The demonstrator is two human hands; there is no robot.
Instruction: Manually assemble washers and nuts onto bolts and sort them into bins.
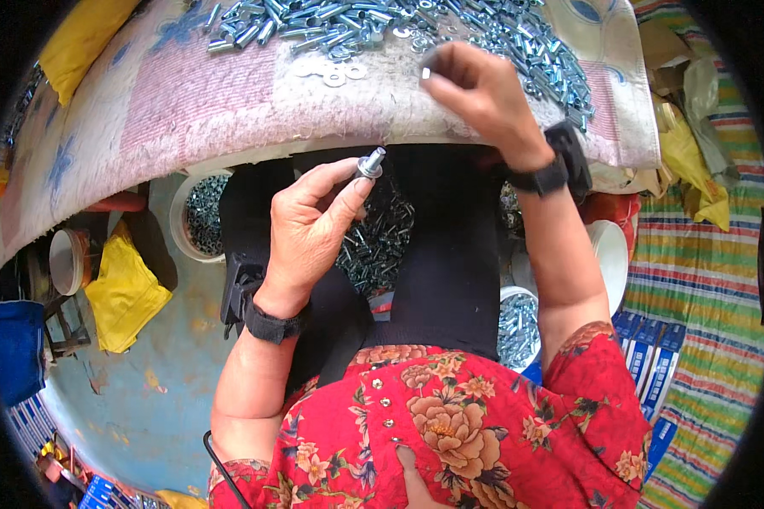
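Note:
My left hand is closed, pinching a silver bolt between thumb and fingertips. The bolt points up, and a flat washer sits around it. This hand is just in front of the table's near edge. Over the table edge, to the right, is my right hand, its fingers curled toward the thumb. A small pale spot shows at the thumb tip, and I cannot make out whether it is a held part. Several loose washers lie left of this hand, beside a heap of metal sleeves.
The cloth-covered table spans the top, with more metal parts heaped at right. Below stand a bucket of small parts at left and another bucket at right. Dark fasteners lie between my legs. A striped sheet covers the right floor.

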